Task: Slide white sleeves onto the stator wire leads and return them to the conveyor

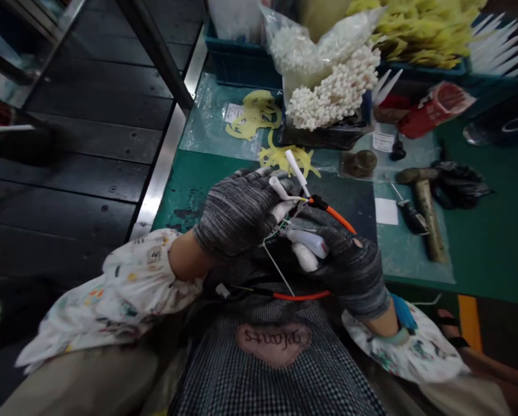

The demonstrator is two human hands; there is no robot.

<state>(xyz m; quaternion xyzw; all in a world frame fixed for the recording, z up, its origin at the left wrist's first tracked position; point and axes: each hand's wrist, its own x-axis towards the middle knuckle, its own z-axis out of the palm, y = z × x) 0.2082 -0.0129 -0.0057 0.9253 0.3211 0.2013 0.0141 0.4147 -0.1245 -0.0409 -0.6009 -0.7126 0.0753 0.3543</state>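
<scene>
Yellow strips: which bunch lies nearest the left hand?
The lower, spiky bunch, just beyond the left hand; the looped bunch lies farther back, the binned pile farthest.

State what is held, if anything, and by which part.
The orange cable: the left hand has its wire end, the right hand its bend; the exact grip is partly hidden.
</scene>
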